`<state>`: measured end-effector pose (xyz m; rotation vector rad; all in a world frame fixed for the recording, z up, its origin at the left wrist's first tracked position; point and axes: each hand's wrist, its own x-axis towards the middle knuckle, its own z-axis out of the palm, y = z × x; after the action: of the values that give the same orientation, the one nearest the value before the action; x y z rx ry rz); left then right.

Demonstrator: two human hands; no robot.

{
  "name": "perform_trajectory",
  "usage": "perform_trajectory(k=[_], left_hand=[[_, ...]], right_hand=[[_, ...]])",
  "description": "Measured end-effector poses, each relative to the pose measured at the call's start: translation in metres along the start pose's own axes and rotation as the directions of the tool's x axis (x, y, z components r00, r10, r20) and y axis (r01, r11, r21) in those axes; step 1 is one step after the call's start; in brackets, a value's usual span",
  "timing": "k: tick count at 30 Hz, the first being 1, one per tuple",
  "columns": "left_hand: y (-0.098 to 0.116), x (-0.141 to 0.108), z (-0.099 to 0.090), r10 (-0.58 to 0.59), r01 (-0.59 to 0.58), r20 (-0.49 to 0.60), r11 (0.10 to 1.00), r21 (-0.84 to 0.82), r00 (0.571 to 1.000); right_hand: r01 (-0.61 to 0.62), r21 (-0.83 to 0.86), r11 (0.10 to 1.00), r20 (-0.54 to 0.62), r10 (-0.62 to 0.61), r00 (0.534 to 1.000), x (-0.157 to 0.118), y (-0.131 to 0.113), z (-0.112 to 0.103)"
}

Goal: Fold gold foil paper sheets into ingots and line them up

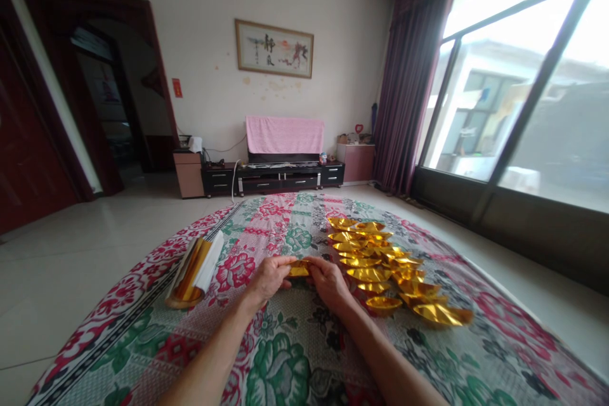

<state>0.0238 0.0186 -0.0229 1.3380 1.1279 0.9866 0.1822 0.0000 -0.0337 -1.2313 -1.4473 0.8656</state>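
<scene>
Between my two hands, above the middle of the flowered cloth (280, 361), is a small piece of folded gold foil paper (299, 268). My left hand (270, 280) pinches its left end with thumb and fingers. At the opposite end my right hand (328, 280) grips it the same way. To the right of my right hand lie several gold foil paper ingots (368, 275), boat-shaped and set in rough rows. Over on the left rests a curled stack of gold and white paper sheets (196, 269).
The cloth covers a round table. Beyond it stands a low black TV cabinet (280, 179), with a pink cloth (285, 134) draped over the screen. A large window (514, 101) and a purple curtain (404, 76) are on the right, a doorway (107, 95) on the left.
</scene>
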Motion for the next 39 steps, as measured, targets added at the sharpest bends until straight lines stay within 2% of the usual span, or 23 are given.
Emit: perform_trajectory(k=[4,10,16,22,34,39], left_hand=[[-0.002,0.001,0.000,0.000,-0.001,-0.027,1.000,-0.004,1.000],[-0.003,0.002,0.001,0.005,-0.006,-0.017,1.000,-0.025,1.000],[-0.001,0.001,0.002,0.001,-0.001,-0.051,1.000,-0.008,0.999],[0.002,-0.002,0.004,-0.008,0.007,-0.050,1.000,-0.011,0.999],[0.002,-0.003,0.004,-0.035,0.031,-0.052,0.997,-0.072,0.998],[0.001,-0.003,0.001,-0.005,0.005,-0.050,1.000,-0.007,0.999]], right_hand=[[0.019,-0.020,1.000,0.021,-0.018,1.000,0.000,0.001,-0.001],[0.020,0.044,0.999,0.030,-0.022,0.999,0.002,0.005,0.000],[0.024,0.075,0.997,0.036,-0.027,0.999,0.003,0.008,0.001],[0.024,0.045,0.999,0.014,-0.024,1.000,0.005,0.009,0.001],[0.006,0.104,0.995,0.042,-0.010,0.999,0.006,0.012,0.001],[-0.005,0.083,0.997,0.070,-0.001,0.998,0.005,0.008,0.000]])
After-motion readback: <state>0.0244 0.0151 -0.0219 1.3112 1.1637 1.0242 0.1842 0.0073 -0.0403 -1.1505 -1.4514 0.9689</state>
